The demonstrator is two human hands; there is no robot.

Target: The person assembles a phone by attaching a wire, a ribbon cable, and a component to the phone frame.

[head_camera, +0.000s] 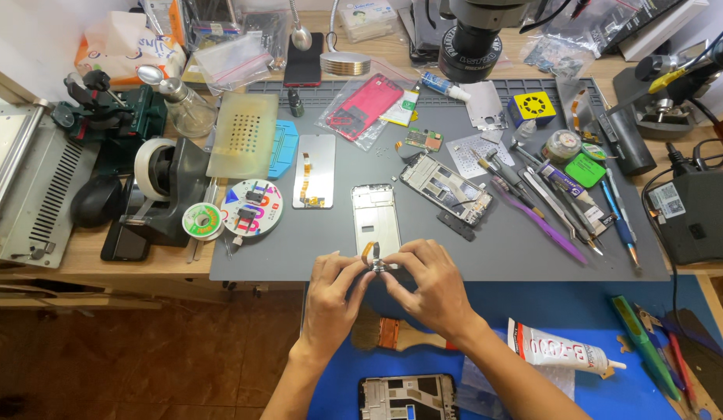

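Note:
My left hand (pixel 333 299) and my right hand (pixel 428 288) meet at the front edge of the grey work mat (pixel 486 249). Together they pinch a small metallic part with an orange flex cable (pixel 375 260) between the fingertips. Just beyond the fingers lies a white phone frame (pixel 375 215), flat on the mat. A phone screen panel (pixel 313 181) with a flex cable lies to its left, and a phone mid-frame with circuit boards (pixel 445 187) lies to its right.
Tweezers, a purple pry tool and screwdrivers (pixel 560 204) crowd the mat's right side. A glue tube (pixel 560 355) and a brush (pixel 393 333) lie on the blue surface near me, beside another phone frame (pixel 407 397). A tape dispenser (pixel 165 187) stands left; a microscope (pixel 474 39) hangs above.

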